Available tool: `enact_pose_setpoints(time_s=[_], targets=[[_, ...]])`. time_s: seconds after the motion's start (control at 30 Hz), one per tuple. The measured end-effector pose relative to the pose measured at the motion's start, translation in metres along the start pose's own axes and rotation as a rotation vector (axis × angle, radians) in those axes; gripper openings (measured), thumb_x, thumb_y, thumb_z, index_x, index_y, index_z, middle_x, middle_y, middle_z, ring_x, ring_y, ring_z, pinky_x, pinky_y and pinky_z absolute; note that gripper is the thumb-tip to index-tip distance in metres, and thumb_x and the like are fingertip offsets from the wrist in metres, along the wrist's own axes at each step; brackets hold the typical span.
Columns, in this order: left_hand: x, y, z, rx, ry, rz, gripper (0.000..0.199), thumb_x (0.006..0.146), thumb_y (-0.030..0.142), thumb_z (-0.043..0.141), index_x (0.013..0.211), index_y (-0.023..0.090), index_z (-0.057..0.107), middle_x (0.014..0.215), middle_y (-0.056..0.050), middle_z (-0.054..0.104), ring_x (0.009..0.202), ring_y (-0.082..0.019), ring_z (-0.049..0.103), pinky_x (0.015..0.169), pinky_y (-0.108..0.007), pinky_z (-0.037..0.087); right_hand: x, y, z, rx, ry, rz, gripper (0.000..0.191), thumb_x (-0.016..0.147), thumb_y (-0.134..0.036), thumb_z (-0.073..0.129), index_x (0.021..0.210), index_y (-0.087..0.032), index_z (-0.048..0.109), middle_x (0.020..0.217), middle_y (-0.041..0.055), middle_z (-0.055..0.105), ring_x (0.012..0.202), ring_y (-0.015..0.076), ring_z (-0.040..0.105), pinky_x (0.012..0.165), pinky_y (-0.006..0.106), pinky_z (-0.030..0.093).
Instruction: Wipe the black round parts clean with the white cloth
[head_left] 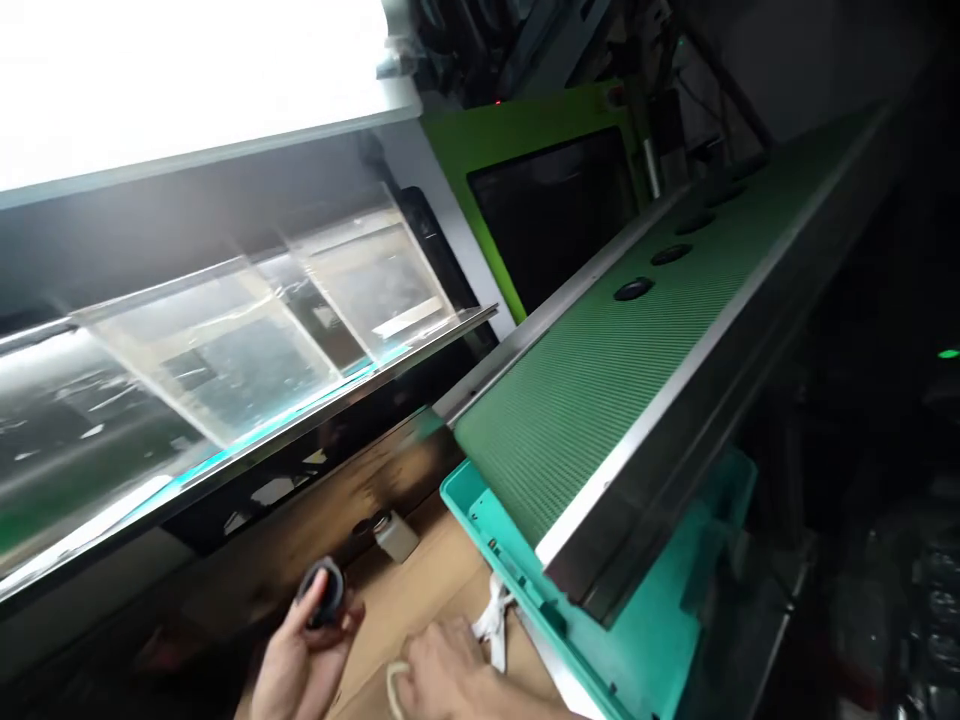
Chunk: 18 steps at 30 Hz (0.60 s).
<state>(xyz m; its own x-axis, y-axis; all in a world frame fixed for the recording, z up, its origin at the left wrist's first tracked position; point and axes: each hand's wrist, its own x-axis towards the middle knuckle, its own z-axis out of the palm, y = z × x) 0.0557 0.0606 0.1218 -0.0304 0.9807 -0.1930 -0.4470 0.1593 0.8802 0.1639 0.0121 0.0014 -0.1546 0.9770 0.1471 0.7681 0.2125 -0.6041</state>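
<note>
A round black part (331,598) is held between the thumb and fingers of the left hand (301,645), its face partly covered by the thumb. To the right of that grip, the right hand (448,662) is curled beside a cream curved band (394,692); whether the band is gripped cannot be told. A crumpled white strip (493,622) is seen just beyond that hand. Beyond the left grip, any label on a small pale container (398,539) with a dark top is too blurred to be read. Farther right, a teal plastic tray (460,487) is partly hidden under a green ribbed conveyor belt (585,400), where a row of black discs (634,289) is partly lost in shadow.
</note>
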Motion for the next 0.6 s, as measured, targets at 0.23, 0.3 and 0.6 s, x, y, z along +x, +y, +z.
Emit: enact_pose_setpoints(time_s=[0.23,0.3,0.6], targets=[[-0.013,-0.072,-0.111,-0.2,0.086,-0.224,0.023,0.082,0.01,0.06,0.104,0.013,0.06,0.095,-0.007,0.062,0.081,-0.016,0.062,0.079,-0.036,0.055,-0.01,0.005,-0.011,0.059,0.224,0.064,0.035,0.09,-0.044,0.039,0.091,-0.024,0.068,0.081,0.0071,0.068,0.079,0.0261,0.066,0.066,0.033,0.045],[-0.013,-0.082,-0.115,-0.168,0.036,-0.226,0.021,0.081,0.011,0.062,0.102,0.009,0.06,0.11,-0.013,0.061,0.097,-0.022,0.062,0.087,-0.041,0.053,-0.009,0.002,-0.011,0.226,0.258,0.063,0.035,0.092,-0.045,0.04,0.102,-0.025,0.067,0.092,0.0051,0.069,0.087,0.0215,0.065,0.074,0.03,0.046],[-0.02,-0.086,-0.111,-0.48,-0.28,-0.381,0.043,0.092,0.043,0.047,0.116,0.008,0.058,0.124,-0.019,0.056,0.112,-0.028,0.057,0.097,-0.045,0.046,-0.019,-0.029,0.019,0.252,0.073,-0.098,0.045,0.094,-0.042,0.042,0.137,-0.03,0.048,0.119,0.0043,0.062,0.104,0.0193,0.061,0.087,0.028,0.046]])
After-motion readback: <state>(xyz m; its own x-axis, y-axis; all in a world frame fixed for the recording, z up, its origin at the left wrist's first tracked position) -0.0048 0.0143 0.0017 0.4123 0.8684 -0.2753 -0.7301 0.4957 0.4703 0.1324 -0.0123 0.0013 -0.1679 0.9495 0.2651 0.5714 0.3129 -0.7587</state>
